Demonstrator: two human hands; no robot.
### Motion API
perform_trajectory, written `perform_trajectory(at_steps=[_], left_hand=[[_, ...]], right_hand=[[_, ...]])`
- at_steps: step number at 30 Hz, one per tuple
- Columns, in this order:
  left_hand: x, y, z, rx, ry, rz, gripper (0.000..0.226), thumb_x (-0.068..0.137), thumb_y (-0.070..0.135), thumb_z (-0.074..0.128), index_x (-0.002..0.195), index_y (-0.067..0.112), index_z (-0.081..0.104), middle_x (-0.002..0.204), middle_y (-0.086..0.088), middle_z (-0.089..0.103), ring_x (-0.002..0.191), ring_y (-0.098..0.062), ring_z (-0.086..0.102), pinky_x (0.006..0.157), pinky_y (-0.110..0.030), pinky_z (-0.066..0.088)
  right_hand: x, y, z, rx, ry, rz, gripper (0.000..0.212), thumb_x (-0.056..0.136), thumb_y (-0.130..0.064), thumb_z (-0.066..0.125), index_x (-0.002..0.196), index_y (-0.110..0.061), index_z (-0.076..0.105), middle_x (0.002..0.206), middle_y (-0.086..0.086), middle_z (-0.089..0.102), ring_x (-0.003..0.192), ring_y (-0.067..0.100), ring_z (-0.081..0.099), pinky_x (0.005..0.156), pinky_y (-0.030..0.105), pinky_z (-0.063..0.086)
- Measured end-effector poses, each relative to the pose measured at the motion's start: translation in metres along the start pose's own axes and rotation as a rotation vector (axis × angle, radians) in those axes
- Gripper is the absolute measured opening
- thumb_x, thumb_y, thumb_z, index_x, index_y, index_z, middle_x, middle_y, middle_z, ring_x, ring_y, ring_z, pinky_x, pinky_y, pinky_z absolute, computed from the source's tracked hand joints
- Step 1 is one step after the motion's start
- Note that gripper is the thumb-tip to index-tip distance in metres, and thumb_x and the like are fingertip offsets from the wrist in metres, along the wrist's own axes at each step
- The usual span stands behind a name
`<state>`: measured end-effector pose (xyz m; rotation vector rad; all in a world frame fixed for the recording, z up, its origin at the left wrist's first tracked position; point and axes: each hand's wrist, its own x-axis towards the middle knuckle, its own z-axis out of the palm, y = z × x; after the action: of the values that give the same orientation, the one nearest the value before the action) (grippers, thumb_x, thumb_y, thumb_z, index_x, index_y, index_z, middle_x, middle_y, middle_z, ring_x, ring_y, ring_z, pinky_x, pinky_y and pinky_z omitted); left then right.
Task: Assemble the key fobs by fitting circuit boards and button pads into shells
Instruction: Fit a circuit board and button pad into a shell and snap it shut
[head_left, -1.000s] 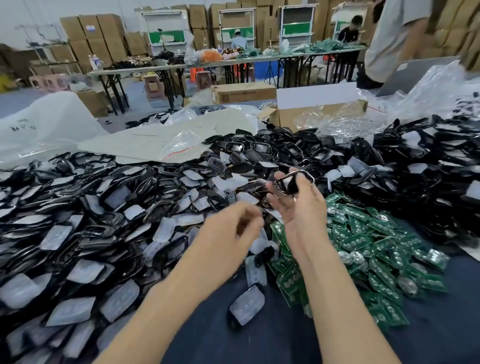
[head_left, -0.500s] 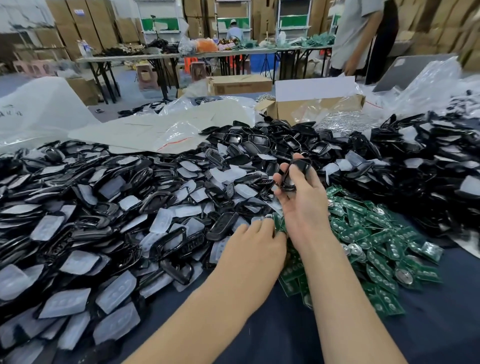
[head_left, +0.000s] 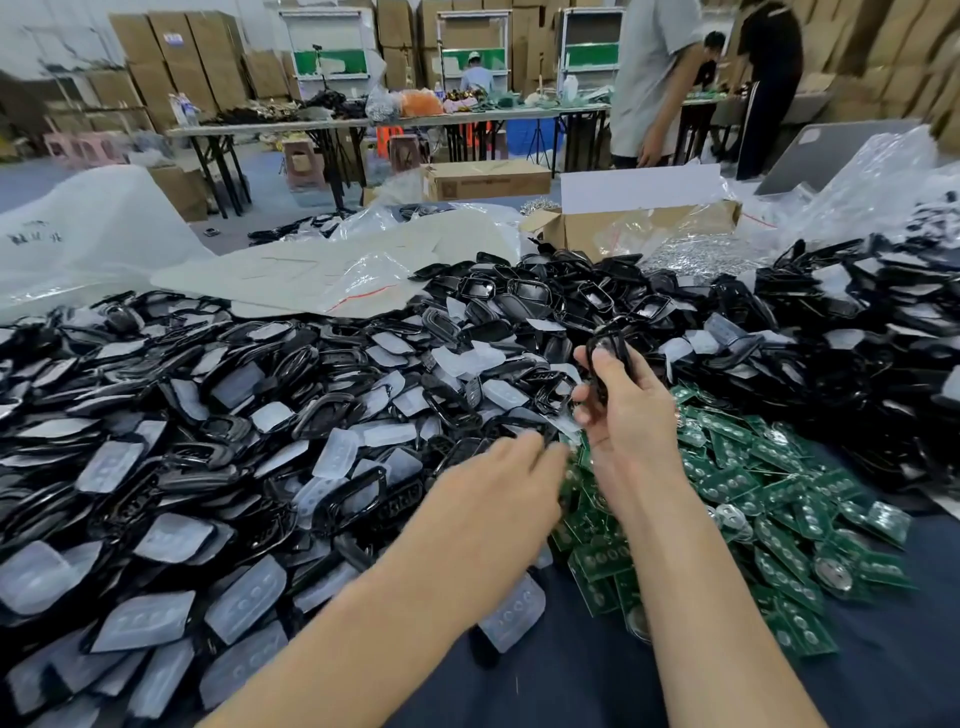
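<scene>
My right hand is raised over the table and shut on a black key fob shell, held upright between thumb and fingers. My left hand lies palm down with fingers stretched toward the near edge of the green circuit boards; nothing shows in it, though its fingertips are blurred. A big heap of black shells mixed with translucent button pads covers the left and middle of the table. One loose button pad lies on the dark cloth under my left forearm.
More black shells are piled at the right. An open cardboard box and plastic bags sit behind the heaps. Dark table cloth shows near me. People stand at tables further back.
My left hand has lifted off the circuit boards and drawn back slightly left. My right hand has turned the shell more upright; the view shifted a little.
</scene>
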<state>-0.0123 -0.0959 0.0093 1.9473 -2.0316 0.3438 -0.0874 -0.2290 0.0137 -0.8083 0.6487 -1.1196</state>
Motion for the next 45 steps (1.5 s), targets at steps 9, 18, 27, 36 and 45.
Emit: perform_trajectory(at_steps=[9, 18, 27, 36, 45], left_hand=[[-0.024, -0.052, -0.002, -1.11, 0.235, -0.658, 0.034, 0.102, 0.014, 0.055, 0.129, 0.036, 0.057, 0.076, 0.013, 0.064, 0.075, -0.014, 0.066, 0.075, -0.028, 0.056], [-0.028, -0.054, -0.003, -1.169, 0.36, -0.601, 0.013, 0.099, 0.014, 0.062, 0.107, 0.025, 0.063, 0.073, 0.005, 0.067, 0.069, -0.014, 0.068, 0.061, -0.021, 0.054], [-0.029, -0.06, -0.002, -1.275, 0.456, -0.581, 0.009, 0.097, 0.01, 0.065, 0.1, 0.018, 0.065, 0.072, 0.0, 0.068, 0.065, -0.015, 0.068, 0.063, -0.02, 0.054], [-0.029, -0.068, -0.001, -1.364, 0.546, -0.69, 0.025, 0.099, 0.015, 0.061, 0.122, 0.024, 0.063, 0.077, 0.006, 0.07, 0.072, -0.013, 0.069, 0.073, -0.024, 0.059], [-0.028, -0.069, -0.002, -1.534, 0.572, -0.754, 0.02, 0.098, 0.009, 0.063, 0.117, 0.01, 0.057, 0.095, -0.019, 0.074, 0.081, -0.022, 0.072, 0.071, -0.026, 0.058]], right_hand=[[-0.023, 0.023, 0.029, -0.1, -0.374, 0.185, 0.03, 0.101, 0.004, 0.051, 0.117, -0.015, 0.067, 0.086, 0.005, 0.075, 0.059, 0.011, 0.062, 0.049, 0.02, 0.047], [-0.029, 0.031, 0.033, -0.044, -0.439, 0.266, 0.03, 0.099, 0.002, 0.054, 0.126, -0.006, 0.066, 0.094, 0.011, 0.071, 0.062, 0.011, 0.06, 0.058, 0.021, 0.053], [-0.031, 0.028, 0.036, 0.028, -0.429, 0.339, 0.026, 0.1, 0.001, 0.049, 0.116, -0.005, 0.069, 0.092, 0.01, 0.072, 0.067, 0.012, 0.061, 0.056, 0.018, 0.051], [-0.029, 0.035, 0.031, -0.157, -0.412, 0.242, 0.031, 0.095, 0.004, 0.061, 0.12, -0.013, 0.066, 0.079, 0.0, 0.074, 0.067, 0.011, 0.067, 0.052, 0.017, 0.05], [-0.031, 0.038, 0.035, -0.099, -0.401, 0.299, 0.028, 0.106, 0.0, 0.043, 0.122, -0.005, 0.066, 0.102, 0.011, 0.078, 0.086, 0.017, 0.076, 0.07, 0.019, 0.059]])
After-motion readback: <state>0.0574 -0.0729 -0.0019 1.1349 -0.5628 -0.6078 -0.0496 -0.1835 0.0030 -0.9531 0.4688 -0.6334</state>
